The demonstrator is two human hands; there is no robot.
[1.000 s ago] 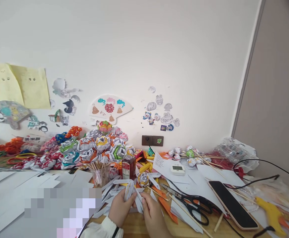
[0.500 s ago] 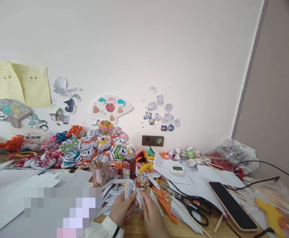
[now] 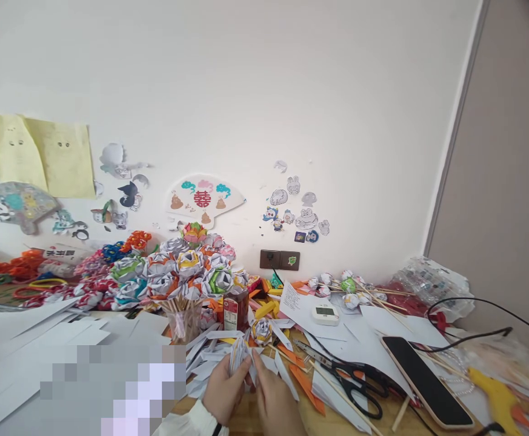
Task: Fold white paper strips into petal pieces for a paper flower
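Note:
Low in the middle of the head view, my left hand pinches a small folded bundle of white printed paper strips, held upright. My right hand is closed beside it, its fingers on the right side of the same bundle. Both hands hover over a heap of loose white folded paper pieces on the wooden desk. A small finished paper flower lies just beyond the bundle.
A cup of paper roses on sticks and a red carton stand behind. Black scissors, a phone, a yellow glue gun, cables, skewers and white sheets cover the desk. Stickers dot the wall.
Both hands have slid slightly lower in view with the bundle; my right fingers have shifted along its right side. The view has tipped up a little.

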